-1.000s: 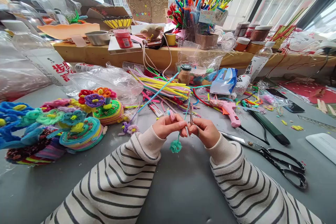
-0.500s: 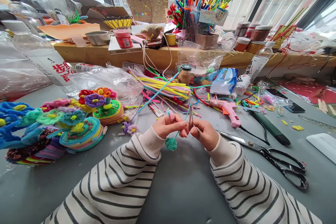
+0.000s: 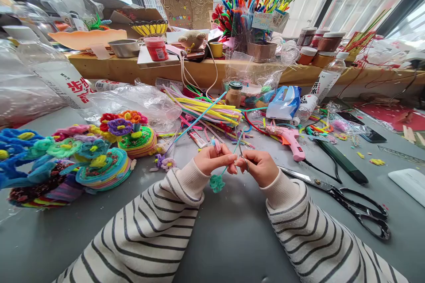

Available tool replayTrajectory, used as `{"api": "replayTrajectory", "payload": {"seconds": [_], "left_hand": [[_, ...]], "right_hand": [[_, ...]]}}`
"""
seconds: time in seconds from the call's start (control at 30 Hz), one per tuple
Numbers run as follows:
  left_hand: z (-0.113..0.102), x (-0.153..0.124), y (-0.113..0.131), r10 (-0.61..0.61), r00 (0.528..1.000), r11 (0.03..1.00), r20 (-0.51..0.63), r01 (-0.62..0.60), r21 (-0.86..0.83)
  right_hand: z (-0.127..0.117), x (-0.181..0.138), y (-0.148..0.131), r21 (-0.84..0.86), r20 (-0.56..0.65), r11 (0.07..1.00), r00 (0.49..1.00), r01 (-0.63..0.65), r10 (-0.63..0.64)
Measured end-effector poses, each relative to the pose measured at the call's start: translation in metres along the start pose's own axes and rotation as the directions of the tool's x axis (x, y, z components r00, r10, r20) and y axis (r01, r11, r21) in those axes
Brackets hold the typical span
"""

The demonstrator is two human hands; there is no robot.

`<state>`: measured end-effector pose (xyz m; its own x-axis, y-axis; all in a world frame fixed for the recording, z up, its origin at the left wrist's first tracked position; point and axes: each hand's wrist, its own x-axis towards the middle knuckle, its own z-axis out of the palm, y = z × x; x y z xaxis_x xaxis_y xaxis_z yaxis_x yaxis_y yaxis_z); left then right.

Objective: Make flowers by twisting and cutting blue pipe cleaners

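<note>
My left hand [image 3: 215, 159] is closed, pinching the thin stem of a teal pipe cleaner [image 3: 225, 170]. A fluffy teal flower [image 3: 217, 183] hangs at the lower end of that stem, just under my fingers. The stem's upper end slants up between both hands. My right hand [image 3: 261, 167] is closed round the handles of small metal scissors [image 3: 240, 149]. Their narrow blades point up and away, close beside the stem; whether they touch it I cannot tell. A pink and blue fuzzy bit [image 3: 217, 146] shows at my left fingers.
Fuzzy flower cakes [image 3: 102, 168] stand on the left. Large black-handled scissors [image 3: 345, 199] lie right of my right sleeve, near a pink glue gun [image 3: 290, 141]. Ahead lie loose pipe cleaners [image 3: 206, 108] and a jar [image 3: 234, 93], below a crowded wooden ledge [image 3: 116, 68].
The small scissors' blades have come closer together and tilted slightly to the left. My right hand has shifted a little; the left hand and flower have barely moved.
</note>
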<state>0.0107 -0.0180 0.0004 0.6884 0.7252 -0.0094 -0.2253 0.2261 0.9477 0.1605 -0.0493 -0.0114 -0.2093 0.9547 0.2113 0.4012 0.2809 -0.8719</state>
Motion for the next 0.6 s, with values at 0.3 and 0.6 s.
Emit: {"api": "replayTrajectory", "payload": {"seconds": [0.3, 0.6], "left_hand": [[-0.0008, 0.0011, -0.0007, 0.005, 1.000, 1.000, 0.015, -0.005, 0.015], [0.0012, -0.0012, -0.0028, -0.034, 0.997, 0.998, 0.066, 0.031, 0.048]], "right_hand": [[0.0027, 0.0014, -0.0021, 0.187, 0.180, 0.976, 0.973, 0.110, -0.144], [-0.0007, -0.0002, -0.0032, -0.016, 0.046, 0.999, 0.998, 0.037, -0.036]]}}
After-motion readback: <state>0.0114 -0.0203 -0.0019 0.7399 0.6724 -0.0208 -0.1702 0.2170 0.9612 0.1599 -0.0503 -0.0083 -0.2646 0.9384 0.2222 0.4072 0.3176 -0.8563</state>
